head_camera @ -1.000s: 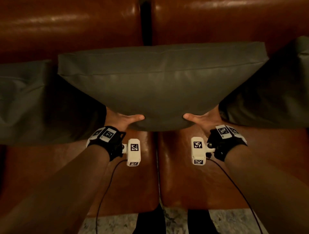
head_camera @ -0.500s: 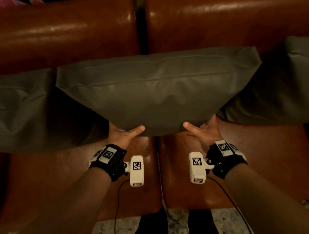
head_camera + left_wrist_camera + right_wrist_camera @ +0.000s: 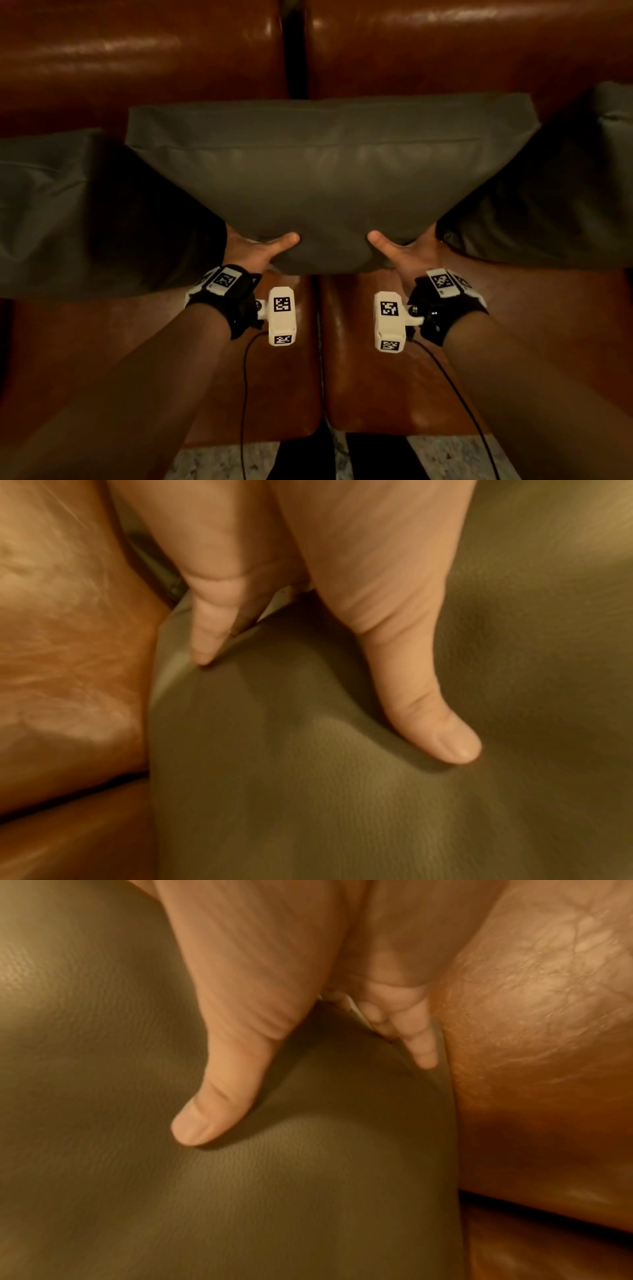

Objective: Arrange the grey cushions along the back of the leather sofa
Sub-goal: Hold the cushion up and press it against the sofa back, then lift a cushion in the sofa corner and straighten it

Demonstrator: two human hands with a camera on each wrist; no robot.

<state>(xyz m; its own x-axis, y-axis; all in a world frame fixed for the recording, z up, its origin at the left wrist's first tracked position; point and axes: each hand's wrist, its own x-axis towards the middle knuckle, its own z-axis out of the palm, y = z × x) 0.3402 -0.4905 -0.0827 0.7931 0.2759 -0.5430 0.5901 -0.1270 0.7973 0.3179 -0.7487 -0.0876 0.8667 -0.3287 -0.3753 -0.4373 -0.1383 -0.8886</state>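
Observation:
A large grey cushion (image 3: pixel 325 178) is held up in front of the brown leather sofa back (image 3: pixel 445 51), over the seam between two seats. My left hand (image 3: pixel 255 248) grips its lower left edge, thumb on the front face and fingers behind. My right hand (image 3: pixel 406 248) grips the lower right edge the same way. In the left wrist view the thumb presses into the grey cushion (image 3: pixel 342 777); the right wrist view shows the same on the grey cushion (image 3: pixel 274 1191). A second grey cushion (image 3: pixel 68 212) leans at the left, a third grey cushion (image 3: pixel 555 192) at the right.
The brown seat cushions (image 3: pixel 394 377) lie below my forearms, split by a centre seam. A strip of marbled floor (image 3: pixel 212 462) shows at the sofa's front edge, with my dark-clad legs (image 3: pixel 308 459) there. Thin cables hang from both wrist cameras.
The held cushion dipped lower half a second ago and now sits a little higher again. Both hands keep the same grip on its lower edge.

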